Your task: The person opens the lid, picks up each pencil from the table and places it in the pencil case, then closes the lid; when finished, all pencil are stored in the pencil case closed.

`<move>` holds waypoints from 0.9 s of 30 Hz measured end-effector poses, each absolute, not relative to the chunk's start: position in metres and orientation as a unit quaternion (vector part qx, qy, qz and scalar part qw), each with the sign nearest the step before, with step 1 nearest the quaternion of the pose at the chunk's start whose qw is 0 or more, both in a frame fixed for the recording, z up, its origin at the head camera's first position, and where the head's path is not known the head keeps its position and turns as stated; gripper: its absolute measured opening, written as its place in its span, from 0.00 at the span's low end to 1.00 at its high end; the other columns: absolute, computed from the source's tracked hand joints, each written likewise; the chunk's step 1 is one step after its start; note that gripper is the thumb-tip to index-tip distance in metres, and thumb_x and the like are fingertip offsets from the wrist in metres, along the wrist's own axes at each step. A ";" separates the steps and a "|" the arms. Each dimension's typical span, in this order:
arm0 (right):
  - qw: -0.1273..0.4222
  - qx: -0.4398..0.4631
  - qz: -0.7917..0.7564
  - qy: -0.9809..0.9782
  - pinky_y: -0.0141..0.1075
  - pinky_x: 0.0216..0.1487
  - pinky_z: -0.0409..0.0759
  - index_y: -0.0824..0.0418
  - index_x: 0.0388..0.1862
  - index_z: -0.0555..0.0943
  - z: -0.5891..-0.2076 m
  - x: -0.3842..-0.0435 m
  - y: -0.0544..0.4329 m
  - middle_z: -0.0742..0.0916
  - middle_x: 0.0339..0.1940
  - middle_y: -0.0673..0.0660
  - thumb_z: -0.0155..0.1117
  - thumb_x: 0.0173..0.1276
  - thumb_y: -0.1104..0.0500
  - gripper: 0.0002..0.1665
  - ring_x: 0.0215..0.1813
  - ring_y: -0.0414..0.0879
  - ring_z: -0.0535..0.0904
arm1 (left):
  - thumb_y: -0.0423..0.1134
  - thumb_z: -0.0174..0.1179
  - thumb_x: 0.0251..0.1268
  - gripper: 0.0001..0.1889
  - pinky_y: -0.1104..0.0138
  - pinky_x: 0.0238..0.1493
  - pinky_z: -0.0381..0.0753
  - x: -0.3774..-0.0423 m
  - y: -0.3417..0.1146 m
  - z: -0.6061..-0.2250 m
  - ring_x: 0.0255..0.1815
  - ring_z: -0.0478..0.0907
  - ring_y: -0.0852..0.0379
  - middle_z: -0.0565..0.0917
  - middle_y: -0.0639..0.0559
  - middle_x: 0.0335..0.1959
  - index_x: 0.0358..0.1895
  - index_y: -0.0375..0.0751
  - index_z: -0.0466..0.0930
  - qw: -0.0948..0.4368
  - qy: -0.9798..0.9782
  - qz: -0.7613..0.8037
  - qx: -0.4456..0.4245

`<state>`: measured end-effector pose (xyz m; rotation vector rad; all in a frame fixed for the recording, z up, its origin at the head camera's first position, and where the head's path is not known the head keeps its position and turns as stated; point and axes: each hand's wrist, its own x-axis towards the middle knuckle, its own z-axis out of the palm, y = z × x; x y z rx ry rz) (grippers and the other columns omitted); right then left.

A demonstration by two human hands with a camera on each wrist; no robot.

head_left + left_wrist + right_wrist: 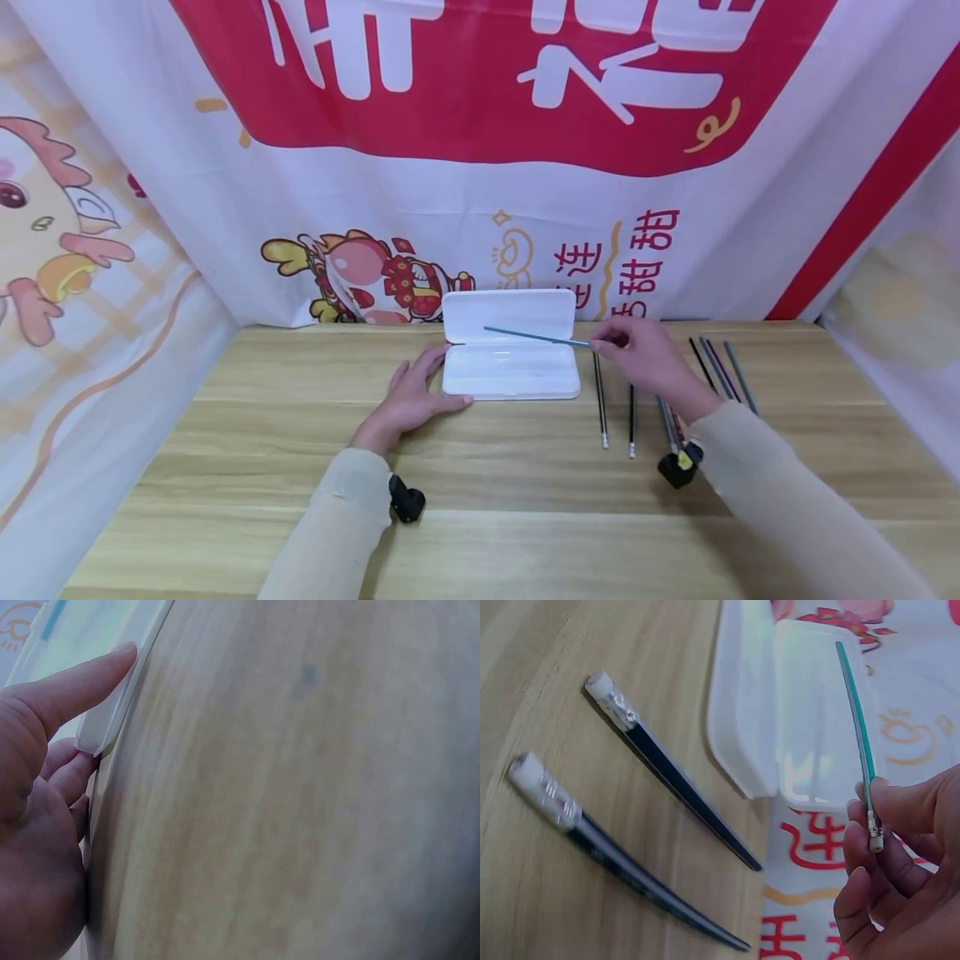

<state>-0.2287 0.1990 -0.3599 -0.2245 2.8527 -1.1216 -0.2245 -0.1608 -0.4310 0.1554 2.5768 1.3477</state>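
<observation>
A white pencil case (pixel 513 372) lies with its lid raised against the cloth behind. My left hand (pixel 411 394) holds the case's left end, thumb along the front edge and fingers round the side; in the left wrist view the thumb (pixel 90 682) lies over the rim. Above the case's right part, my right hand (pixel 637 354) pinches a teal pencil (pixel 525 335) near its eraser end. The pencil points left across the lid, as the right wrist view also shows, with its white eraser (pixel 876 844) between thumb and fingers.
Two black pencils (pixel 602 408) with white erasers lie right of the case. Several more pencils (pixel 738 375) lie farther right, partly hidden by my right forearm. A printed cloth (pixel 360 192) hangs at the back edge of the wooden table (pixel 517 475).
</observation>
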 end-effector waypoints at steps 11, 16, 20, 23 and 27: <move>0.046 -0.114 -0.356 0.926 0.40 0.48 0.83 0.60 0.50 0.89 -0.383 -0.260 0.162 0.90 0.46 0.59 0.65 0.81 0.59 0.09 0.48 0.52 0.82 | 0.50 0.78 0.64 0.47 0.46 0.91 0.25 -0.225 -0.160 -0.432 0.91 0.52 0.44 0.64 0.52 0.87 0.83 0.56 0.62 0.107 0.885 0.450 0.058; 0.067 -0.125 -0.362 0.921 0.44 0.52 0.83 0.60 0.48 0.90 -0.391 -0.265 0.154 0.90 0.47 0.59 0.66 0.80 0.60 0.08 0.49 0.52 0.82 | 0.49 0.78 0.64 0.47 0.46 0.91 0.24 -0.224 -0.160 -0.431 0.91 0.50 0.44 0.64 0.53 0.87 0.83 0.56 0.62 0.110 0.880 0.459 0.056; 0.074 -0.136 -0.356 0.921 0.46 0.55 0.83 0.59 0.46 0.90 -0.398 -0.267 0.151 0.90 0.46 0.58 0.67 0.79 0.61 0.06 0.49 0.51 0.82 | 0.49 0.78 0.64 0.47 0.46 0.91 0.24 -0.224 -0.159 -0.430 0.92 0.49 0.45 0.64 0.53 0.87 0.83 0.57 0.62 0.115 0.877 0.463 0.054; 0.072 -0.141 -0.359 0.920 0.46 0.56 0.83 0.58 0.45 0.90 -0.403 -0.269 0.150 0.90 0.45 0.58 0.68 0.78 0.62 0.05 0.48 0.51 0.82 | 0.50 0.78 0.64 0.47 0.46 0.91 0.23 -0.224 -0.159 -0.430 0.92 0.48 0.45 0.63 0.54 0.88 0.84 0.58 0.61 0.118 0.877 0.463 0.049; 0.065 -0.144 -0.360 0.919 0.48 0.57 0.84 0.58 0.44 0.91 -0.407 -0.271 0.150 0.91 0.45 0.57 0.69 0.76 0.63 0.05 0.49 0.51 0.83 | 0.50 0.78 0.64 0.48 0.47 0.91 0.24 -0.224 -0.160 -0.430 0.92 0.47 0.45 0.63 0.54 0.88 0.84 0.58 0.61 0.117 0.880 0.459 0.046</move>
